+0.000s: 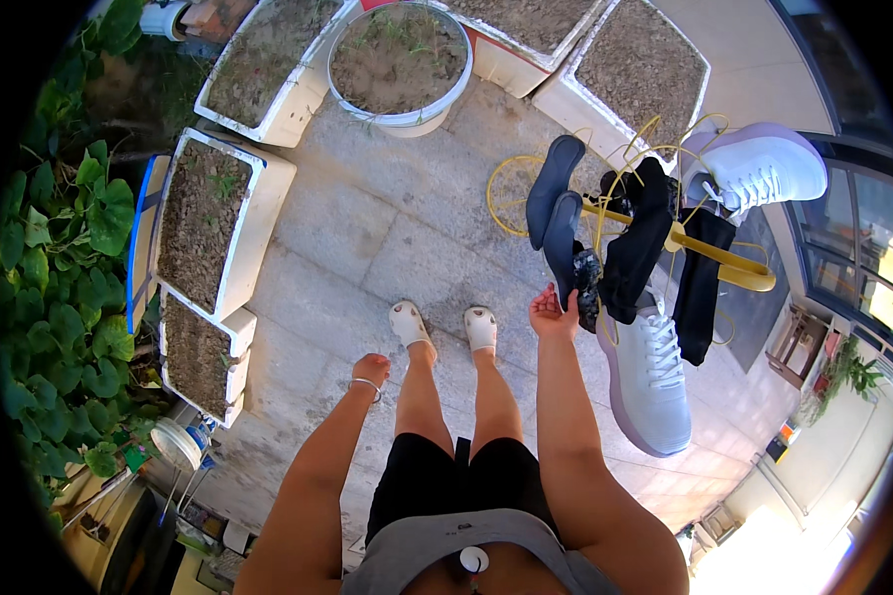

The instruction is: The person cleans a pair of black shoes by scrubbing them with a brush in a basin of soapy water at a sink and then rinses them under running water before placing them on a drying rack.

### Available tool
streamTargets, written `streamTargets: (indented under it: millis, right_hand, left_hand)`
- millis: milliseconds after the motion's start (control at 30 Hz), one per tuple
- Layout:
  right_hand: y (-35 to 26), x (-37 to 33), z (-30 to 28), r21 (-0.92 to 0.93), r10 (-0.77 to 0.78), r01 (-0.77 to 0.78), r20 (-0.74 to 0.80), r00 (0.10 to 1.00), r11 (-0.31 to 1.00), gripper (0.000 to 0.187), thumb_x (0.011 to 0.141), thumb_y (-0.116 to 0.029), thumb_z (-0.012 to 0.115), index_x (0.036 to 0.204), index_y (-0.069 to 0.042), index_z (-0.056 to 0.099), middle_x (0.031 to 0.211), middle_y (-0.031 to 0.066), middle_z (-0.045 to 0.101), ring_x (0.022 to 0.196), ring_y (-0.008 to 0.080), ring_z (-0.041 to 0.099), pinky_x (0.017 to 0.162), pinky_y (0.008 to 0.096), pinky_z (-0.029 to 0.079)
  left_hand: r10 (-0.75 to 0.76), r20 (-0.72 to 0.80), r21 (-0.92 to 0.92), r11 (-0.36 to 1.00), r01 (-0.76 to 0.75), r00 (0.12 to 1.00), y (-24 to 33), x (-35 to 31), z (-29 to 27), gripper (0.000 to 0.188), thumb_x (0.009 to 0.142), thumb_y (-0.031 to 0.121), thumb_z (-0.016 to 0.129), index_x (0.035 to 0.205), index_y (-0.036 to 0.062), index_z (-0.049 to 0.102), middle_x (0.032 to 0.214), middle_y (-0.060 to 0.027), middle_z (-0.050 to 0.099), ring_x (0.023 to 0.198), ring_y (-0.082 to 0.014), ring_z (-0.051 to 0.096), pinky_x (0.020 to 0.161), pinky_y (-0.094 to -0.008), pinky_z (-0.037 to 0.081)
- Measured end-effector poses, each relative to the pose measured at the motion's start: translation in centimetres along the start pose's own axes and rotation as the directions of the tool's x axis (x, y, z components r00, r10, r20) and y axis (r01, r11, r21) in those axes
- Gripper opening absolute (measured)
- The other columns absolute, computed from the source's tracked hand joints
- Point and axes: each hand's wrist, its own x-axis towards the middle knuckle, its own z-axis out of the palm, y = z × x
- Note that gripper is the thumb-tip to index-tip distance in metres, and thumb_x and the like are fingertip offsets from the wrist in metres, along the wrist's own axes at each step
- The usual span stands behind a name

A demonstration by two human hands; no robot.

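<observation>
My right hand [554, 313] pinches the lower tip of a dark grey insole [563, 238] on a yellow wire drying rack [729, 266]. Another dark insole [554, 183] sits just beyond it. Against the held insole hangs a dark, patterned bunched cloth [586, 283]. Black socks [637, 243] drape over the rack's middle. One white lace-up sneaker [653, 382] is at its near side, and a second white sneaker [764, 174] at the far right. My left hand [372, 370], a bracelet at its wrist, hangs over the paving with fingers curled, nothing visible in it.
Soil-filled white foam boxes [203, 223] line the left and far sides, along with a round white tub [400, 64] of soil. Leafy plants [74, 327] crowd the left. Grey paving [367, 238] lies underfoot. A window [858, 233] and a small wooden stool [797, 342] are at right.
</observation>
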Motion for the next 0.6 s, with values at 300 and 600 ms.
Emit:
streamTargets:
  millis: [300,600]
  right_hand:
    - [3.6,-4.8,-3.4,-0.248,0.054,-0.014,0.155,0.986,0.969,0.059,0.078,-0.049,0.068,0.111,-0.004,0.049,0.104,0.0087,0.062,0.086,0.0207,0.058,0.071,0.0351,0.047]
    - [6.7,-5.6,-11.4,-0.842,0.201,-0.053,0.066,0.977,0.536,0.022,0.086,-0.026,0.064,0.096,-0.007,0.061,0.083,0.0080,0.065,0.073,0.0164,0.059,0.066,0.0296,0.048]
  left_hand:
    - [0.065,-0.080,-0.071,0.995,-0.070,0.995,-4.6,-0.2,-0.7,0.015,0.080,0.019,0.060,0.086,0.0064,0.065,0.071,-0.0055,0.065,0.061,-0.0141,0.062,0.052,-0.0280,0.047]
    - [0.116,-0.247,0.336,0.942,-0.027,0.962,-4.7,-4.5,-2.9,0.030,0.076,0.032,0.062,0.086,0.0036,0.068,0.086,-0.0170,0.067,0.083,-0.0335,0.064,0.075,-0.0414,0.049]
